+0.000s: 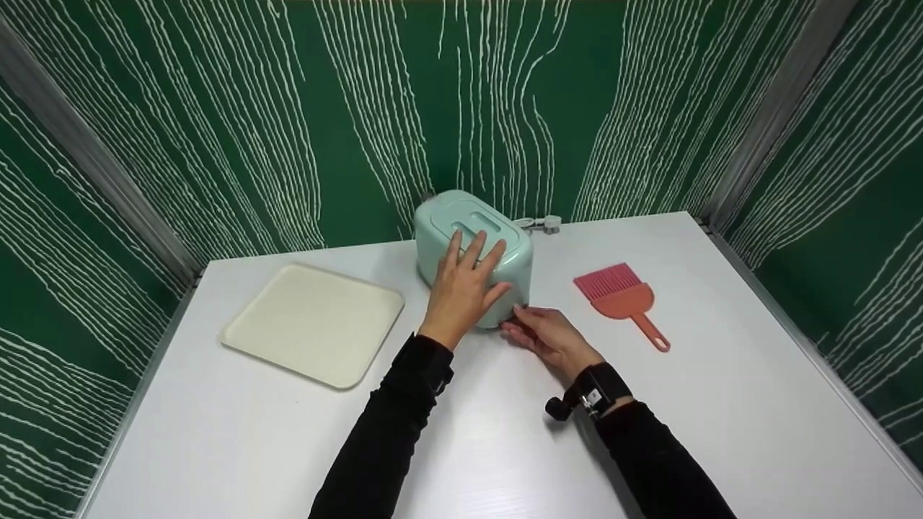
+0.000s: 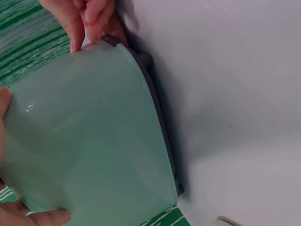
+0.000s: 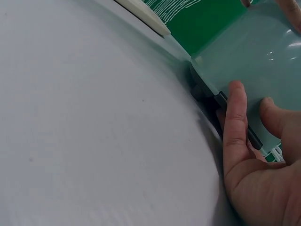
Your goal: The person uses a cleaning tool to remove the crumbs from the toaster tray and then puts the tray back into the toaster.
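A mint-green toaster [image 1: 469, 209] with two slots and a dark base stands at the back of the white table. My left hand [image 1: 461, 288] rests over its near end, fingers spread straight across the top and thumb along the side. My right hand [image 1: 551, 335] holds the toaster's lower right corner. In the right wrist view, its thumb [image 3: 270, 115] is against the green wall while its fingers [image 3: 235, 117] reach along and under the dark bottom edge [image 3: 254, 139]. The left wrist view shows the green end wall [image 2: 94, 132] between both hands.
A cream rectangular tray [image 1: 317, 324] lies on the table to the left. To the right lies an orange-handled brush [image 1: 627, 299] with pink bristles. Behind the toaster is a white cord with a plug [image 1: 551, 223], close to the green, white-streaked wall [image 1: 649, 108].
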The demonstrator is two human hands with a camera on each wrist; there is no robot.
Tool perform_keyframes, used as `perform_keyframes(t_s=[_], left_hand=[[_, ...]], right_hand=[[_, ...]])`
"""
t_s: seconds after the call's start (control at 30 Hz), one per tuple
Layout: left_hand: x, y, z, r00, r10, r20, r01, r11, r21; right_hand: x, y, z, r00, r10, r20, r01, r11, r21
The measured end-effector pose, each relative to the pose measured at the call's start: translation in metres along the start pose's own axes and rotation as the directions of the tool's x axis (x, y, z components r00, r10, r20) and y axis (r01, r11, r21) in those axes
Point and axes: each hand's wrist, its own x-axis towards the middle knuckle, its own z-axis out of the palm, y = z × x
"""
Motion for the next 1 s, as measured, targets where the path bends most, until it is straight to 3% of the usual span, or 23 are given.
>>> perform_keyframes(t_s=[1.0], left_hand=[[-0.0011,-0.0004,0.0008,1.000,-0.003,0.009,0.003,1.000,-0.003]], right_hand=[[0.0005,-0.0029,-0.0032,0.999,0.032,0.040,-0.029,0.997,-0.074]])
